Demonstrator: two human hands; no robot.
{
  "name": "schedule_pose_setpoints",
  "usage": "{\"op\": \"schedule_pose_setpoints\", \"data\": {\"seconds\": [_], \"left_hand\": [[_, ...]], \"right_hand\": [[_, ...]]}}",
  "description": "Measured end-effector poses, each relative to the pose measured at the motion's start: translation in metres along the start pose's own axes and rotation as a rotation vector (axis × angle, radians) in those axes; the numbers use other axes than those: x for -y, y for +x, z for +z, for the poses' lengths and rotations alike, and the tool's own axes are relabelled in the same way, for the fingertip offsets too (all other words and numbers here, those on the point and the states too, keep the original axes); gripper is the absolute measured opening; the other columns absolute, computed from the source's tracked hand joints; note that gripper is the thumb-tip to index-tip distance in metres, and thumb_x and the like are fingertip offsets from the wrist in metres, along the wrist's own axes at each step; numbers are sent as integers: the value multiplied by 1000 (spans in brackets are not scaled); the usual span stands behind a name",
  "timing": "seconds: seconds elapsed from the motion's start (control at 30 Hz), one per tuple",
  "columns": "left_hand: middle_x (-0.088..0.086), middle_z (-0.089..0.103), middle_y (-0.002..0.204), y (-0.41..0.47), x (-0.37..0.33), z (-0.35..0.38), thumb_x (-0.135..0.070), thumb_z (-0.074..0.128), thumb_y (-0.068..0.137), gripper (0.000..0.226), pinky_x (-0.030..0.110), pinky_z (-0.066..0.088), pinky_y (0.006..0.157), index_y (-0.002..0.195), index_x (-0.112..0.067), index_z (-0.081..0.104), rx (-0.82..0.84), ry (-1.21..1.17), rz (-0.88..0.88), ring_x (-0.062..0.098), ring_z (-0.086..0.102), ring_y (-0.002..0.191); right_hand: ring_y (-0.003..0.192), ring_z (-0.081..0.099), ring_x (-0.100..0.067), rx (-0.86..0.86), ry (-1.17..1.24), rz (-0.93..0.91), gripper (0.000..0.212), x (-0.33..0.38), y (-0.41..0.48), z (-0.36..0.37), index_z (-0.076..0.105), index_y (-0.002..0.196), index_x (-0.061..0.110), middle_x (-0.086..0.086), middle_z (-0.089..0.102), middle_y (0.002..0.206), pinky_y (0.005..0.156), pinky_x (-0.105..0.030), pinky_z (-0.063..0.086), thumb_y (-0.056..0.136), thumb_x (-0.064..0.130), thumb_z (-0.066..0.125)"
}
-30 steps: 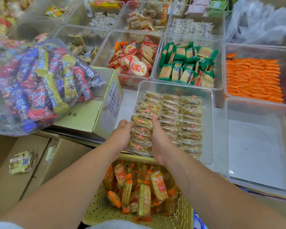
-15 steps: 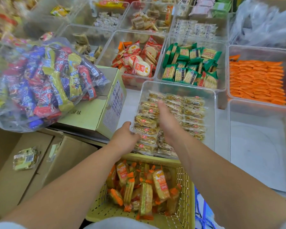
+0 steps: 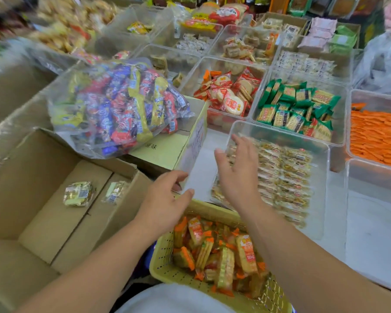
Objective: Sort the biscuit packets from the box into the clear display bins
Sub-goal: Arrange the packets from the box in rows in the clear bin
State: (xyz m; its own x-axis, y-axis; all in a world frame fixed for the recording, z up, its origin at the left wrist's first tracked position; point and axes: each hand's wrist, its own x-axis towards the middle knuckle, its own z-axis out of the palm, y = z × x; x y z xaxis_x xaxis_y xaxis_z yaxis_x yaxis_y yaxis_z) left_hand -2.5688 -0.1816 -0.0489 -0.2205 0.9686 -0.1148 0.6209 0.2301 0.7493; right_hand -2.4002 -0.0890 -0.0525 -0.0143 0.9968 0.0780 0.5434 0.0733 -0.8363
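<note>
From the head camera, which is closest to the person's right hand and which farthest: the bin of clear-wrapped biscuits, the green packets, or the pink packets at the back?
1. Bin of clear-wrapped biscuits: directly under and beside the right hand.
2. Green packets: in the next bin behind, up and to the right.
3. Pink packets: far back row, near the top right.

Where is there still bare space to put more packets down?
The left strip of the clear bin of yellow biscuit packets is bare, beside the right hand. The brown cardboard box holds only two packets. The green-packet bin and orange-packet bin are crowded.
</note>
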Motion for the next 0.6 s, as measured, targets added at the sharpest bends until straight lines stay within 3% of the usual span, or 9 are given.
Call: {"op": "schedule_pose_setpoints", "data": {"seconds": [0.07, 0.17, 0.23, 0.27, 0.33, 0.43, 0.5, 0.6], "left_hand": [[-20, 65, 100, -25, 26, -34, -43, 69, 87, 19, 23, 47, 76, 106, -42, 65, -158, -23, 0, -2, 60, 91], [-24, 65, 90, -49, 67, -78, -53, 62, 80, 19, 19, 46, 66, 99, -48, 65, -329, -56, -85, 5, 60, 78], [-20, 67, 87, -57, 104, -112, -54, 65, 78, 17, 20, 49, 67, 94, -50, 66, -401, -88, -183, 5, 60, 74], [-15, 68, 88, -58, 124, -127, -49, 69, 78, 15, 27, 53, 71, 93, -48, 66, -413, -103, -239, 5, 60, 74], [-5, 69, 98, -57, 163, -154, -30, 78, 84, 22, 40, 54, 82, 99, -40, 65, -382, -57, -344, 14, 62, 82], [6, 61, 126, -51, 213, -187, -31, 77, 88, 44, 34, 44, 88, 128, -24, 60, -209, 181, -479, 26, 60, 111], [8, 54, 139, -44, 236, -204, -39, 76, 87, 62, 35, 44, 98, 141, -22, 52, -73, 273, -506, 27, 54, 126], [14, 51, 144, -20, 257, -221, -40, 80, 84, 81, 37, 43, 108, 152, -17, 43, 79, 367, -451, 31, 51, 132]], "right_hand": [[142, 34, -20, 115, 4, -217, 62, 36, -28, 25, 52, 142, 23, -2, 46, 148, 117, -38, 27, 93, 60, 47], [143, 33, -22, 382, -79, -423, 54, 65, -65, 62, 58, 136, 25, -2, 47, 147, 119, -41, 28, 92, 56, 53], [150, 24, -26, 564, -213, -534, 53, 80, -87, 95, 59, 137, 25, -3, 44, 153, 124, -45, 20, 95, 56, 55], [153, 19, -27, 632, -292, -579, 53, 85, -95, 113, 59, 137, 25, -3, 42, 156, 125, -45, 14, 96, 57, 54], [155, 8, -27, 731, -448, -612, 54, 95, -110, 142, 57, 138, 26, -3, 37, 159, 126, -49, 2, 97, 60, 48], [155, 0, -28, 806, -671, -550, 59, 108, -123, 176, 55, 141, 30, -1, 41, 154, 119, -62, -10, 98, 66, 36], [154, 5, -29, 787, -798, -485, 63, 115, -128, 189, 56, 141, 31, -1, 47, 148, 119, -66, -9, 97, 70, 32], [151, 15, -30, 735, -900, -432, 63, 120, -131, 198, 60, 136, 31, -1, 53, 139, 120, -65, -3, 94, 70, 31]]}}
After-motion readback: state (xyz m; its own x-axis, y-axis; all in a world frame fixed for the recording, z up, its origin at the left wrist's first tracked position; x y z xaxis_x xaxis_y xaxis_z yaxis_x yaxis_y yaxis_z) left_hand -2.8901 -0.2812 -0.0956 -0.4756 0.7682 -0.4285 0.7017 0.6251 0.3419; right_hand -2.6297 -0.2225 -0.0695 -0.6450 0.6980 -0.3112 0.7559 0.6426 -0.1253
